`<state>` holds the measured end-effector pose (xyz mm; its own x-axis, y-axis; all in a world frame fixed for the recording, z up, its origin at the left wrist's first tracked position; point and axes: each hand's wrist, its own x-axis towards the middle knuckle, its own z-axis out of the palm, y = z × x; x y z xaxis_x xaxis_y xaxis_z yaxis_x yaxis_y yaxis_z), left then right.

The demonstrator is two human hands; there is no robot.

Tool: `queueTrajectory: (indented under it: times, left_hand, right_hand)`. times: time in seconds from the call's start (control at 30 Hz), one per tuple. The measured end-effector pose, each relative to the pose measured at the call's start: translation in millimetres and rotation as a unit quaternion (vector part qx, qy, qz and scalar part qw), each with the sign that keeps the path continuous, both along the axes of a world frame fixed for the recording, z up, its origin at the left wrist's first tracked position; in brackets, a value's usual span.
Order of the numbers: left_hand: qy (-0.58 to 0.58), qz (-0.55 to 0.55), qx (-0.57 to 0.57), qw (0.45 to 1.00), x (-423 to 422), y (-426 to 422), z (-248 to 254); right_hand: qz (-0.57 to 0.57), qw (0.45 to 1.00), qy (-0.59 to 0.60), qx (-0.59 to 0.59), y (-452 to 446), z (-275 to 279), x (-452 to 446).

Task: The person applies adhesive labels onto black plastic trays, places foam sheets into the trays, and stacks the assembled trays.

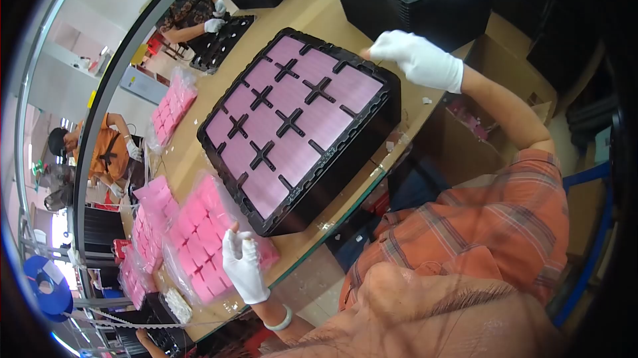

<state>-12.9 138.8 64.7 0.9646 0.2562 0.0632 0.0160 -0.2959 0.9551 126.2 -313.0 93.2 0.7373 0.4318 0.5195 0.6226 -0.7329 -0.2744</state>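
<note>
A black tray stack (352,162) stands on the table in front of me. Its top tray holds a pink-purple sheet (262,155) between black cross-shaped dividers. My right hand (419,59), in a white glove with bare fingertips showing, reaches toward the stack's far right corner; its fingers are stretched out, with nothing visible in them. Just off the near left corner is my left hand (244,266), also gloved, its fingers loosely bent and apart, holding nothing I can see. Whether either hand touches the stack is unclear. Behind the left hand lie bagged pink foam-like pieces (199,238).
Another black tray stack (415,6) stands at the back right. More bagged pink pieces (174,105) lie along the table (292,16). Across it, a co-worker's gloved hands (214,24) are at a black tray (222,42). Another person (109,152) works at left. A cardboard box (512,59) stands at right.
</note>
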Motion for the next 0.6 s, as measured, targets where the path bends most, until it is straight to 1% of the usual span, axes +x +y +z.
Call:
queueTrajectory:
  times: [0.03,0.1,0.13,0.17,0.23,0.3,0.33,0.43,0.47,0.53,0.57,0.6]
  left_hand:
    - [0.017,-0.011,-0.022,1.000,1.6,-1.7,-1.1]
    - [0.051,-0.034,-0.062,0.996,5.1,-3.5,-2.2]
    - [0.064,-0.020,-0.057,0.996,8.7,-1.7,-2.1]
    - [0.078,-0.015,-0.062,0.995,10.5,-1.6,-1.6]
    - [0.108,-0.006,-0.071,0.992,12.1,0.3,-0.3]
    - [0.110,-0.021,-0.173,0.978,11.8,7.7,-3.9]
    - [0.111,-0.026,-0.225,0.968,11.6,11.8,-5.1]
    - [0.117,-0.071,-0.385,0.913,17.0,13.8,-6.2]
    - [0.125,-0.078,-0.434,0.889,16.4,12.5,-0.1]
    - [0.096,-0.111,-0.369,0.918,19.9,8.1,5.4]
    - [0.082,-0.134,-0.336,0.929,23.0,5.6,6.4]
    - [0.048,-0.142,-0.321,0.935,22.7,5.6,-1.7]
  right_hand:
    - [-0.088,0.995,0.036,0.015,-9.0,-9.3,3.9]
    - [-0.088,0.984,0.143,0.064,-14.8,-21.2,-3.4]
    - [-0.103,0.953,0.236,0.163,-8.2,-19.6,-10.3]
    - [-0.107,0.945,0.235,0.200,-7.4,-23.1,-13.9]
    - [-0.104,0.942,0.244,0.205,-9.2,-22.4,-17.3]
    - [-0.080,0.879,0.359,0.304,-20.5,-28.2,-16.1]
    - [-0.065,0.839,0.413,0.348,-23.4,-32.4,-15.1]
    - [-0.058,0.801,0.380,0.459,-14.1,-45.4,-19.1]
    - [-0.033,0.773,0.389,0.500,-9.0,-51.0,-20.4]
    - [0.010,0.709,0.392,0.586,-1.3,-58.6,-20.1]
    - [0.035,0.660,0.403,0.633,0.1,-63.6,-15.9]
    - [0.034,0.652,0.389,0.650,0.1,-68.1,-14.7]
